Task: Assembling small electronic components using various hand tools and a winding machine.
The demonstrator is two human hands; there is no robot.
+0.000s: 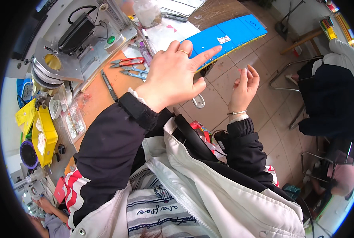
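A long blue panel (244, 31) with a fringed yellowish near edge and a small white label lies across the table's right end, reaching out over the floor. My left hand (173, 73), with a ring on one finger, rests over its near left part. The index finger is stretched along the panel, and the thumb stands apart below. To the right, clear of the panel, my right hand (243, 89) is raised with thumb and forefinger pinched together. Something tiny may be at those fingertips; I cannot make it out. A bracelet (237, 113) circles that wrist.
On the orange table top (99, 95) lie red-handled snips (127, 62), blue-handled snips (135, 73) and a dark tool (109, 86). A metal machine (57, 65) stands at left, above a yellow bin (44, 137). Chairs and seated people are at right; another person works lower left.
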